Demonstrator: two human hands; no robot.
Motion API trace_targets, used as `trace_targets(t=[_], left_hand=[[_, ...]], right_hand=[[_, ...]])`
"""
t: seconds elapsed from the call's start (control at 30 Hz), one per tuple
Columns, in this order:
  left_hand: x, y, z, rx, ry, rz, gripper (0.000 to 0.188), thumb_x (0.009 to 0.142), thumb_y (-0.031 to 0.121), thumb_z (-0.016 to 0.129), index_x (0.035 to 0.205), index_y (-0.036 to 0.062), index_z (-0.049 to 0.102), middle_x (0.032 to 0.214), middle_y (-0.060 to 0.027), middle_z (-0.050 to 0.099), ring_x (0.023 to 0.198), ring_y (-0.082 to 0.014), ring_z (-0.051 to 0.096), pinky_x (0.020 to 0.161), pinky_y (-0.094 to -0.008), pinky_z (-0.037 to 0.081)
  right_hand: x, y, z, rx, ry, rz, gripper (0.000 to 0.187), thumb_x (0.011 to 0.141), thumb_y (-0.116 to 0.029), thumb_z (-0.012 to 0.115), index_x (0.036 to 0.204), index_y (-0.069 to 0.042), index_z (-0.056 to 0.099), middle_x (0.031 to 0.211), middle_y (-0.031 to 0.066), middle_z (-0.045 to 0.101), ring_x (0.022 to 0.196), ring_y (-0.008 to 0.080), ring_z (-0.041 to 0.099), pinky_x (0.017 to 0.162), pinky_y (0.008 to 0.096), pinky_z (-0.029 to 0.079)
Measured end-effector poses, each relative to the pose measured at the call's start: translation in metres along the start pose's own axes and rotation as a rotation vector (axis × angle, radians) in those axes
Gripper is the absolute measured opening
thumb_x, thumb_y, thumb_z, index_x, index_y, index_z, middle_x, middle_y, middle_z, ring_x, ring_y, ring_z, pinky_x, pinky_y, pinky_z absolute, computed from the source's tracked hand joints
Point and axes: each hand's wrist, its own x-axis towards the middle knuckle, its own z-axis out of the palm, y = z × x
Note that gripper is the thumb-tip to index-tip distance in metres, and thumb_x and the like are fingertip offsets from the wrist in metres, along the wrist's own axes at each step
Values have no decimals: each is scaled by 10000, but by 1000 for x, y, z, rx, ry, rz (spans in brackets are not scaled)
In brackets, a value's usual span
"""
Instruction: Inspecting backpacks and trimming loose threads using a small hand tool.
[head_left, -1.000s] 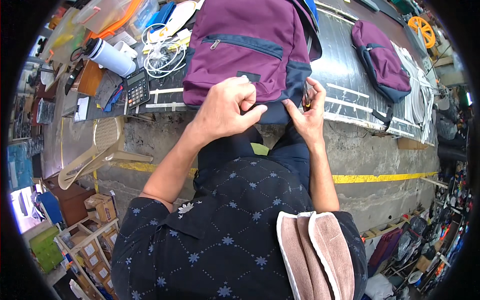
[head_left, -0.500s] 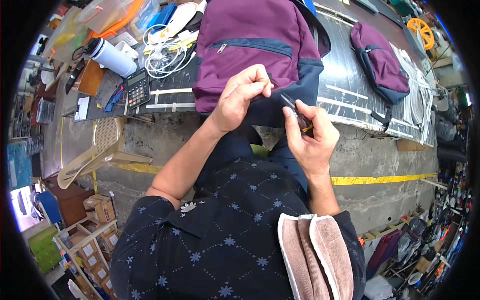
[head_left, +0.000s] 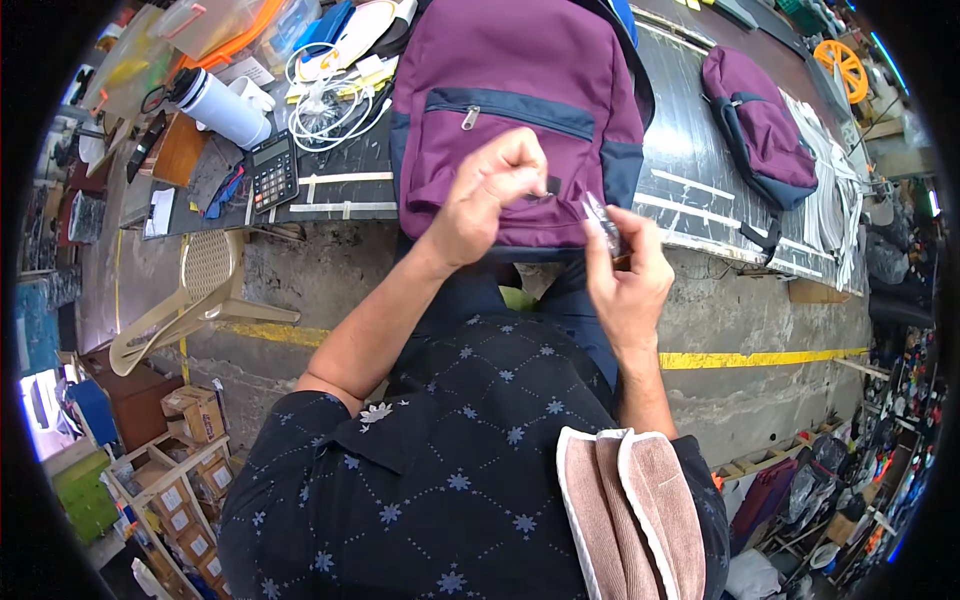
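Note:
A maroon and navy backpack [head_left: 516, 70] lies at the table's near edge in front of me, its front pocket facing up. Over that pocket my left hand [head_left: 490, 196] is closed in a pinch; whatever the fingertips hold is too small to make out. Just beside those fingers a small dark tab [head_left: 553, 186] shows against the maroon cloth. My right hand [head_left: 632, 262] grips small snips [head_left: 603, 226] with a dark body, the pale pointed tip aimed up and left near the pocket's lower right. The tip looks blurred.
A smaller maroon backpack [head_left: 760, 125] lies on the right of the table [head_left: 690, 190], by white strips [head_left: 822, 200]. On the left are a calculator [head_left: 274, 172], a white tumbler [head_left: 222, 108] and coiled white cables [head_left: 340, 125]. A beige plastic chair [head_left: 190, 295] stands below them.
The backpack has tipped and shifted slightly right, so its maroon pocket front covers where the navy base showed. Its zip pull now hangs further right. My right hand has shifted slightly down.

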Motion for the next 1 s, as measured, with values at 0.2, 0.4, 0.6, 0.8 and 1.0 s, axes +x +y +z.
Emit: trace_targets(t=[0.2, 0.4, 0.6, 0.8, 1.0], left_hand=[[-10, 25, -61, 775, 193, 195, 218, 1004, 164, 703, 880, 24, 590, 855, -70, 548, 786, -164, 529, 735, -305, 424], [-53, 2, -101, 1376, 116, 74, 599, 832, 465, 900, 1268, 118, 680, 929, -49, 600, 842, -259, 590, 839, -415, 436], [-26, -34, -112, 894, 220, -185, 130, 991, 68, 722, 1108, 34, 678, 680, 23, 476, 613, -91, 461, 598, -303, 402], [29, -48, -116, 825, 231, -139, 175, 1029, 119, 710, 1180, 33, 685, 728, 59, 519, 686, -49, 496, 641, -257, 434], [25, -57, -163, 763, 648, 208, 309, 1030, 18, 586, 1336, 41, 629, 977, -45, 713, 734, -95, 610, 650, -293, 508]], right_hand=[[-4, 27, -10, 195, -17, 219, 335, 967, -115, 850, 1219, -31, 645, 829, -64, 503, 683, 47, 389, 607, 232, 355], [-10, 32, 3, -28, -238, -145, 354, 827, -117, 941, 1120, -39, 757, 822, 25, 705, 691, 173, 594, 666, 324, 491], [-14, 72, 7, -28, -280, -81, 154, 872, -75, 883, 944, -11, 763, 868, 112, 771, 780, 249, 690, 746, 367, 539], [-50, 160, 14, -62, -203, -86, 141, 943, -99, 864, 980, -14, 757, 746, 9, 651, 682, 138, 549, 656, 296, 454], [-69, 180, 23, 276, -154, 312, 101, 975, -62, 833, 1025, -5, 765, 724, -108, 466, 668, 14, 376, 594, 224, 322]])
